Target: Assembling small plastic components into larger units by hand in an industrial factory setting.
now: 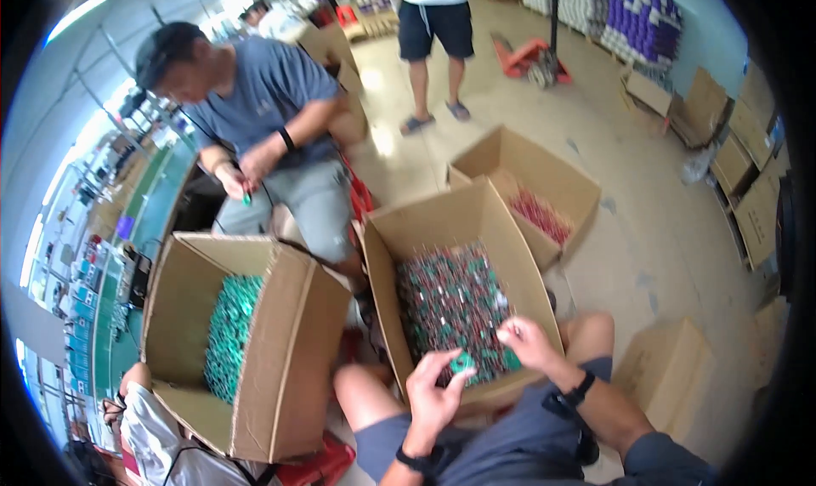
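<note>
Above the near side of an open cardboard box (pixel 438 210), my left hand (pixel 432 397) pinches a small green ring-like part (pixel 461 363) between thumb and fingers. My right hand (pixel 531 343) is held to the right of it, over the box's right side, fingertips closed together. What they grip, if anything, is too small to make out. Beneath both hands the box holds a heap of small mixed parts (pixel 450 290), dark red and green with some pale bits. My hands are apart from each other.
A tall cardboard box (pixel 289 350) with green parts (pixel 234 333) stands at left. Behind mine is another box (pixel 501 150) holding red parts (pixel 541 216). A seated co-worker (pixel 263 103) handles a small red and green piece (pixel 246 195). A red pallet jack (pixel 531 61) stands farther back.
</note>
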A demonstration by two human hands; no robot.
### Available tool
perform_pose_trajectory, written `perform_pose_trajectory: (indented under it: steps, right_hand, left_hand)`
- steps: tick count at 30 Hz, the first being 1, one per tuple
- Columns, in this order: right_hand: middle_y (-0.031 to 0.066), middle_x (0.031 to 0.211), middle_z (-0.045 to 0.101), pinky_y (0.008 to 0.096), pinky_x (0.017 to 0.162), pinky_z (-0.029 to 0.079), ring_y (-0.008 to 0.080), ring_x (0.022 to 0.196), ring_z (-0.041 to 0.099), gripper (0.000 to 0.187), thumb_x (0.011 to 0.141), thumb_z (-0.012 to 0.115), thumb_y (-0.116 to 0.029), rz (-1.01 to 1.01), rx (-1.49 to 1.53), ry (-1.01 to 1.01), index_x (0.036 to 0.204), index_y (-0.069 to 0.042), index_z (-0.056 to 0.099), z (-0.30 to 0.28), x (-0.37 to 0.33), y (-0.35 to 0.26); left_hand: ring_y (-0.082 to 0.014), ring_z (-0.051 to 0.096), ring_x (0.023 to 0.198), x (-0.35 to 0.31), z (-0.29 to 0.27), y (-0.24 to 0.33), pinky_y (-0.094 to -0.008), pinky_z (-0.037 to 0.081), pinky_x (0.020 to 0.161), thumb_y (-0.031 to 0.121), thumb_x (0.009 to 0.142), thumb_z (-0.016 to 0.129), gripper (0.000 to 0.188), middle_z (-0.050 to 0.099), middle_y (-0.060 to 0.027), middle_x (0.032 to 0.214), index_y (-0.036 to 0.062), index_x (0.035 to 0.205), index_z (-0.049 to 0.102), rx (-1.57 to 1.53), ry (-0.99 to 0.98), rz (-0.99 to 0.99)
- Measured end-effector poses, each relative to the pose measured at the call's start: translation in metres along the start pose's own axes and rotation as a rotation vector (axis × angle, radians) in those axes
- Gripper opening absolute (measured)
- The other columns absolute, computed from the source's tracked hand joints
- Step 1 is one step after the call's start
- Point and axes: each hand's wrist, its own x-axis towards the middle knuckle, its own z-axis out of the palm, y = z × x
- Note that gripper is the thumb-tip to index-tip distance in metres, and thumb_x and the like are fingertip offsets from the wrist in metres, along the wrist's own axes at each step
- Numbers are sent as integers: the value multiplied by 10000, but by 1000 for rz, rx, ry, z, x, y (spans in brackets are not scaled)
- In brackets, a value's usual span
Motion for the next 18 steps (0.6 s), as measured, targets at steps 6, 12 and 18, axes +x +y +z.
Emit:
perform_pose_trajectory:
  steps: [6, 12, 18]
  right_hand:
    - [104, 976, 686, 318, 778, 556, 158, 865, 668, 278, 887, 679, -28, 175, -34, -145, 1165, -22, 669, -18, 30, 43]
    - [259, 1276, 581, 461, 1047, 450, 450, 1220, 550, 790, 764, 829, -282, 92, -581, -205, 1427, -46, 469, -2, 52, 55]
    - [159, 1166, 653, 348, 884, 537, 215, 968, 661, 556, 867, 758, -211, 159, -219, -453, 1341, -6, 550, -53, 29, -11]
  left_hand:
    - [-184, 648, 1040, 26, -104, 28, -321, 502, 952, -11, 782, 782, 416, 695, -112, 1091, -31, 1183, 673, 111, 395, 117]
    - [-92, 647, 817, 53, -277, 15, -236, 531, 760, 66, 793, 814, 351, 726, -55, 932, -45, 1109, 707, 135, 731, -208]
    - [-119, 633, 641, 112, -382, -92, -264, 513, 599, 159, 772, 740, 145, 688, -52, 715, 16, 792, 736, 469, 558, -759]
